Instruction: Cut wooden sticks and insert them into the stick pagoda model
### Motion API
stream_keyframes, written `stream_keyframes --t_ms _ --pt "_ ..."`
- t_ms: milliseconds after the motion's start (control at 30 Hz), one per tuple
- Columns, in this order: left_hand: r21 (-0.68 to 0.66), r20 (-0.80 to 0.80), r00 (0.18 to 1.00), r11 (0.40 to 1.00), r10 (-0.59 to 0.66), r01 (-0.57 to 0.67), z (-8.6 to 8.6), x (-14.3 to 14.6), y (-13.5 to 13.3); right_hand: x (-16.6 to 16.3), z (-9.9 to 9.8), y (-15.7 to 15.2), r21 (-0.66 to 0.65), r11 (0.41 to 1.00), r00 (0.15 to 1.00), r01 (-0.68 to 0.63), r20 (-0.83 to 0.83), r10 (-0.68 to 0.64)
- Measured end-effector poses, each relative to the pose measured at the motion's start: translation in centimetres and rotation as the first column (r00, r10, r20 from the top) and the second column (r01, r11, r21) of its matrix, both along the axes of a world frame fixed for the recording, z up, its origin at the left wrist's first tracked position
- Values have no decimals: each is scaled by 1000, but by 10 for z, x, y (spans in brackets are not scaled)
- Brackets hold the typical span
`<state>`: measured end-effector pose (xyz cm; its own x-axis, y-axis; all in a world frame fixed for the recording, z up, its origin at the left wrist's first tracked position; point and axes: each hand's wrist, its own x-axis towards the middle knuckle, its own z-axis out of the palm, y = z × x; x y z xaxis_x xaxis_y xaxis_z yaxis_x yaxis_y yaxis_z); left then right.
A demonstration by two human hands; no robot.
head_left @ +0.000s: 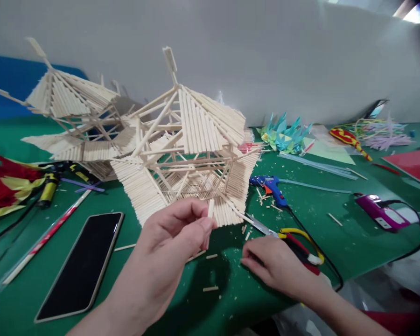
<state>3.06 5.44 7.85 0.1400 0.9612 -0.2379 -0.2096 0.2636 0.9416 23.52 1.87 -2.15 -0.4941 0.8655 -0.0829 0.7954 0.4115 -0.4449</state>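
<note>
My left hand (177, 238) pinches a short piece of wooden stick (211, 208) upright between thumb and fingertips. Just behind it stands a pavilion model (196, 121) built of wooden sticks, its roof covered on the right side and bare framing on the left. My right hand (273, 261) rests on the green table with its fingers curled in, and nothing shows in it. Beside that hand lie scissors (266, 228) and a tool with red and yellow handles (297, 242). Small stick offcuts (210, 289) are scattered between the hands.
A second stick model (73, 102) stands behind left. A phone (80, 266) lies at front left. To the right are a blue glue gun (271, 186) with its cord, a purple power adapter (381, 212) and a turquoise paper ornament (283, 133). The grey wall (283, 56) rises behind.
</note>
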Motion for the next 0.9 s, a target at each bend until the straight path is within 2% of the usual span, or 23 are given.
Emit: stream_keyframes --t_ms 233,367,467,533,667,800,900 --pt "52 2 1000 999 -15 15 -13 -11 -4 -44 -18 -11 -15 983 982 -184 29 185" --pt "127 -79 997 992 -10 20 -18 -17 -3 -66 -21 -11 0 959 957 -282 77 281" --pt "160 -186 982 986 -21 52 -20 -18 0 -80 -22 -12 12 956 944 -295 160 289" --pt "129 -231 972 989 -39 70 -22 -17 2 -88 -21 -11 25 957 938 -288 211 276" --pt "54 -189 981 997 -50 62 -23 -15 5 -94 -25 -8 69 953 928 -295 256 269" --pt "-19 -159 985 997 -75 72 -18 -14 11 -93 -37 -2 102 946 927 -307 256 273" --pt "-6 -207 975 996 -85 85 -10 -12 11 -90 -46 0 105 947 936 -305 219 277"
